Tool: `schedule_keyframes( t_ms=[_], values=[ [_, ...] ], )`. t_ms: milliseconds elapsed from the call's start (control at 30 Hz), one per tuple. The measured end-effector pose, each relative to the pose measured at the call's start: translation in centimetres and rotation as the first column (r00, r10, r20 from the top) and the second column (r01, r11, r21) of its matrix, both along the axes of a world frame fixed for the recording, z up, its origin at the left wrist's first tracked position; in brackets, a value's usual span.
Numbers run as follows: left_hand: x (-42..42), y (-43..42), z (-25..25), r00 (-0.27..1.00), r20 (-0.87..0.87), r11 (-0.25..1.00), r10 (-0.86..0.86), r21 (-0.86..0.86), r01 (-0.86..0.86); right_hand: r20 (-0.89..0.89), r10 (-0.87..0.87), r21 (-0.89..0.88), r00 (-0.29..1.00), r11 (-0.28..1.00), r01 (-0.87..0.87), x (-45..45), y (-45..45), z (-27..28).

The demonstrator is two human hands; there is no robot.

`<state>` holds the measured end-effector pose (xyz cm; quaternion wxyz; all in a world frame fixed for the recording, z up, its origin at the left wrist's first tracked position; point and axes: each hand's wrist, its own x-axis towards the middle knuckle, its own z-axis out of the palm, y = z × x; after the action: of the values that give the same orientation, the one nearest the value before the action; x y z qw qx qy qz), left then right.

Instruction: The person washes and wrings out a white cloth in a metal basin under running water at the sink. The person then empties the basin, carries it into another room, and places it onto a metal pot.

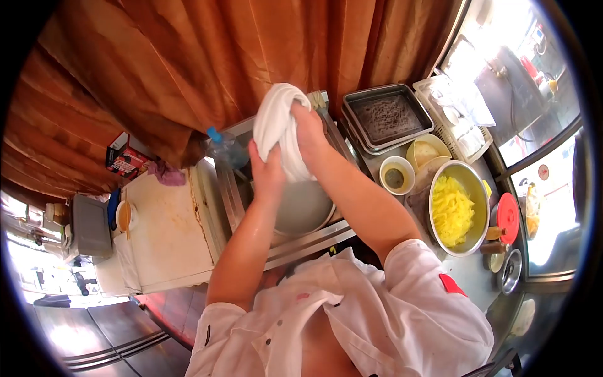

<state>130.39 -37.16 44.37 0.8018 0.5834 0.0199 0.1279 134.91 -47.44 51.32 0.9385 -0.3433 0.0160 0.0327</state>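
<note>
White cloth (274, 119), clamped in the grip of left hand (267, 169) and right hand (310, 137), runs lengthwise away from the grey basin (304, 207), which lies nearer the left.

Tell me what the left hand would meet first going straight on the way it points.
The white cloth, which the left hand already touches; beyond it, probably the orange-brown curtain, though depth is unclear.
</note>
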Motion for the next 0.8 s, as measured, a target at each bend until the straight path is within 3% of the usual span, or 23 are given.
schedule_keyframes(
  t_ms=[33,167,267,333,367,433,467,533,667,800],
  values=[
    [-0.5,-0.3,-0.1,1.0,-0.001,0.995,-0.02,0.096,0.02,-0.044,0.006,0.04,0.999,0.999,-0.005,-0.3,-0.3,0.1],
    [-0.9,-0.2,-1.3,0.996,0.04,0.973,-0.081,0.22,0.07,-0.165,-0.054,0.111,0.985,0.991,0.073,-1.2,-0.2,0.5],
    [-0.1,0.7,-3.1,0.986,-0.052,0.98,-0.158,0.111,0.163,-0.218,-0.069,0.143,0.974,0.984,0.102,-1.4,0.0,1.2],
    [0.7,2.2,-5.7,0.909,-0.156,0.921,-0.387,-0.021,0.389,-0.235,-0.085,0.147,0.968,0.982,0.121,-1.3,0.5,1.5],
    [0.3,2.1,-5.0,0.908,-0.154,0.921,-0.388,-0.021,0.39,-0.264,-0.082,0.181,0.961,0.974,0.133,-1.0,1.0,1.4],
    [-1.2,1.6,-2.4,0.828,-0.189,0.825,-0.528,-0.346,0.447,-0.289,-0.077,0.213,0.954,0.967,0.142,-0.6,1.2,1.1],
    [-1.8,1.3,-1.7,0.829,-0.188,0.826,-0.526,-0.346,0.446,-0.273,-0.013,0.247,0.962,0.965,0.083,-0.6,1.3,1.0],
    [-2.7,0.9,-1.0,0.865,-0.085,0.76,-0.494,-0.525,0.383,-0.25,0.05,0.281,0.967,0.96,0.023,-0.8,1.5,1.0],
    [-3.0,1.1,-3.5,0.899,-0.068,0.824,-0.433,-0.435,0.364,-0.285,-0.024,0.165,0.958,0.984,0.074,-0.8,2.4,0.4],
    [-3.4,1.8,-4.5,0.841,-0.121,0.792,-0.528,-0.429,0.436,-0.344,-0.107,0.048,0.933,0.99,0.131,0.9,3.3,-3.1]
  ],
)
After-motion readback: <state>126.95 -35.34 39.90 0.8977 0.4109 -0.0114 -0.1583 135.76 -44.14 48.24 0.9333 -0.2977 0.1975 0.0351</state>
